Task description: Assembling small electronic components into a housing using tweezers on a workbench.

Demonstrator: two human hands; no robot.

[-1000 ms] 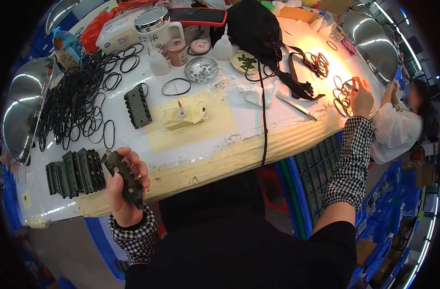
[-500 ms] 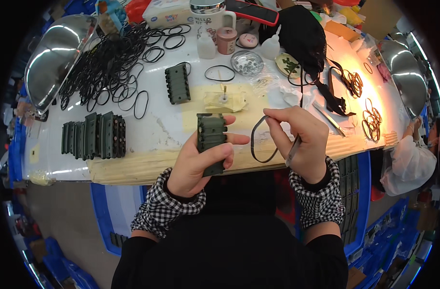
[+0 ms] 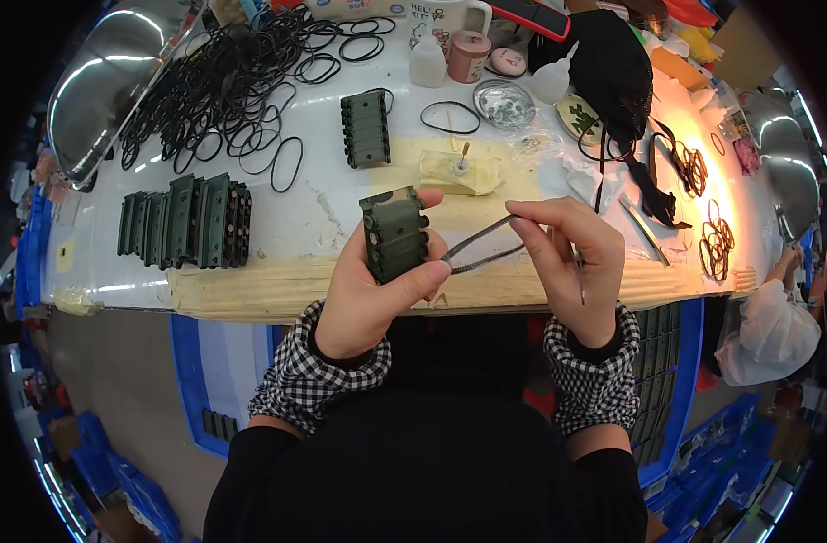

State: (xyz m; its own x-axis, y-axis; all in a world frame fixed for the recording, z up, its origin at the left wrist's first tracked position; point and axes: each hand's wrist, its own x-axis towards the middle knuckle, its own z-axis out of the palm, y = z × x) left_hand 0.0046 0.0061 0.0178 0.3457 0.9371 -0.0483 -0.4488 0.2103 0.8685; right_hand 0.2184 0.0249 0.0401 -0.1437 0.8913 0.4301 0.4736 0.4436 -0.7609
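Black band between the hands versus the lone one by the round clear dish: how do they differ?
The held band is drawn into a narrow loop between the left hand and right hand; the lone band lies as a relaxed oval. The held band shows fine ridges; the lone band looks smooth at this size. Both are thin, dark loops.

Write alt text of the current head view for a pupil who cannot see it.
The left hand holds a dark green ridged block while the right hand pinches a black ribbed loop that reaches the left thumb. On the white table, similar green blocks stand in a row, with a tangle of black loops behind.
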